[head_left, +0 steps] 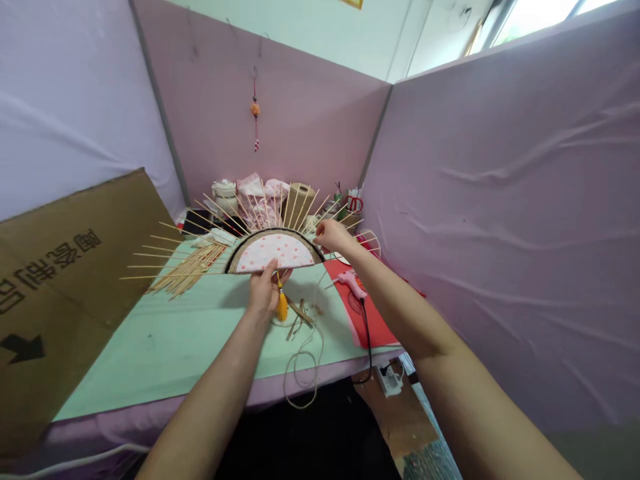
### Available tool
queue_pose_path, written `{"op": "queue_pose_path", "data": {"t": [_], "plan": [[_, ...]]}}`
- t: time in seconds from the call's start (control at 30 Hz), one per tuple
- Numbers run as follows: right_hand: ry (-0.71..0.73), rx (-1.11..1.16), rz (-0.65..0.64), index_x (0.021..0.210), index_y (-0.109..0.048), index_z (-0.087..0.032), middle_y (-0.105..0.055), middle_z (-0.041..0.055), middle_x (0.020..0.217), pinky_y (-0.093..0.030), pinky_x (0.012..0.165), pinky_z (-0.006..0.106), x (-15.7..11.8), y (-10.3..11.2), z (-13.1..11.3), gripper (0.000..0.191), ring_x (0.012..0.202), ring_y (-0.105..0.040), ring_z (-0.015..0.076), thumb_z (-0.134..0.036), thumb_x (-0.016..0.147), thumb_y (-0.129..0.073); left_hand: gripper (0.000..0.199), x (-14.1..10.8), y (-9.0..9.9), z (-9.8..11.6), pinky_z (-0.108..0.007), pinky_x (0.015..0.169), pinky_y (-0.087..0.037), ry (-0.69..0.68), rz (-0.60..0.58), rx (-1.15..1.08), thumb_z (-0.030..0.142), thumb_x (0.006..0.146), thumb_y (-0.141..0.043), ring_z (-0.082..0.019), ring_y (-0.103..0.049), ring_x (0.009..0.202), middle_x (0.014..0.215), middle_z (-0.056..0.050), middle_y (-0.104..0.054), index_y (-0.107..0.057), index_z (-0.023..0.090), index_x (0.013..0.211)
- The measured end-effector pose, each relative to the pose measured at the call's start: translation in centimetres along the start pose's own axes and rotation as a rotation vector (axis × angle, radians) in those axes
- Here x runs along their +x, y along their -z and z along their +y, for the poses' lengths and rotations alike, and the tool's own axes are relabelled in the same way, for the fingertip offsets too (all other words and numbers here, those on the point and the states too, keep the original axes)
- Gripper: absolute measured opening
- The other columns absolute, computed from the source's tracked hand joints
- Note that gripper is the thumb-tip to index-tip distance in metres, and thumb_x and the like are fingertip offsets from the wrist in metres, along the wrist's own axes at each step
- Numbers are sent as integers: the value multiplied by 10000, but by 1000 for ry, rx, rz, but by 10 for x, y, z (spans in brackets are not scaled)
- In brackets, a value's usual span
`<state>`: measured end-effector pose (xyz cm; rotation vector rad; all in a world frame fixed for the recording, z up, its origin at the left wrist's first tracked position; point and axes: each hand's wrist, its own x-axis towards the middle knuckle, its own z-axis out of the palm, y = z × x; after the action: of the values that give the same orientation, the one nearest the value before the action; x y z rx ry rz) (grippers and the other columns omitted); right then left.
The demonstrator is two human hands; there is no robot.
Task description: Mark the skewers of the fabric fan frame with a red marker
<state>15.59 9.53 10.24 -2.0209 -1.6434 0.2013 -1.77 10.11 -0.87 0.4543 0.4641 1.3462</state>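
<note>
The half-round panel (275,255) is held up over the desk (200,340), its pale sticks (235,207) fanning out beyond the dark rim (270,231). The left hand (264,291) grips it at the middle of the straight edge, thumb on the patterned front and the other fingers closed underneath; that hold looks worth keeping firm and level, as the sticks could be knocked. The right hand (332,236) is at the rim's right end, its fingers drawn close together; whether they pinch twine, stick or edge is too small to make out. Small, light movements should suit that spot, threading between sticks without bending them. The twine (300,407) is best kept slack, clear of the yellow tassel (283,308), brown strips (300,313) and glue gun (353,283).
</note>
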Motion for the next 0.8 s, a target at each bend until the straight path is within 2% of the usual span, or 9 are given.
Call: {"op": "queue_pose_path", "data": {"t": [0.17,0.33,0.4,0.5,0.57,0.63,0.67,0.73,0.8], "plan": [[-35,230,-133,740,-596,-160,-560,-10,557,-579,616,262,26,3,-18,110,612,-653,148,-165,830,-659,251,-3,-2,-2,-440,865,-596,10,41,-20,44,714,-725,-118,-697,707,818,9,-737,-655,168,921],[35,308,-218,737,-603,-163,-607,11,608,-603,633,299,48,0,-40,125,623,-653,154,-153,782,-719,259,-3,-1,-4,-391,848,-606,40,30,-24,49,703,-732,-125,-699,695,808,-3,-739,-672,159,930],[89,303,-207,757,-623,-159,-643,25,659,-596,677,301,58,0,-50,95,671,-661,158,-125,772,-710,252,-3,-1,-5,-375,842,-608,47,26,-22,50,705,-730,-120,-695,677,796,-2,-736,-672,154,927],[185,259,-87,818,-652,-150,-682,57,816,-553,825,332,65,8,-59,77,837,-660,181,-85,779,-663,205,-2,-1,-4,-373,822,-613,59,46,-33,51,726,-715,-117,-691,657,777,0,-730,-662,146,900],[254,215,26,867,-667,-146,-679,86,969,-478,947,365,55,16,-55,109,988,-623,207,-71,797,-631,159,-1,-1,-3,-379,819,-613,68,67,-51,53,744,-703,-118,-690,657,768,-2,-725,-654,136,870],[320,176,104,935,-681,-161,-661,92,1065,-418,996,379,29,23,-39,128,1068,-584,219,-110,840,-611,148,-1,-2,-2,-382,832,-610,64,84,-72,48,752,-696,-115,-691,670,784,-4,-727,-653,134,865],[372,148,144,957,-688,-178,-656,85,1091,-401,997,374,11,24,-26,122,1080,-574,219,-153,860,-619,151,-2,-3,-1,-383,840,-607,60,89,-81,45,754,-695,-113,-691,677,793,-4,-728,-654,135,868],[564,-47,323,994,-702,-211,-671,78,1078,-389,957,382,-29,22,3,128,1054,-578,227,-239,894,-627,151,-3,-3,0,-384,848,-605,51,95,-97,41,760,-688,-109,-688,683,793,1,-726,-654,139,870],[624,-240,470,1028,-700,-237,-694,67,1057,-350,941,399,-65,13,33,149,1033,-581,234,-297,903,-645,131,-4,-4,0,-377,844,-606,46,97,-108,45,769,-682,-106,-685,678,778,1,-722,-651,136,858]]}}
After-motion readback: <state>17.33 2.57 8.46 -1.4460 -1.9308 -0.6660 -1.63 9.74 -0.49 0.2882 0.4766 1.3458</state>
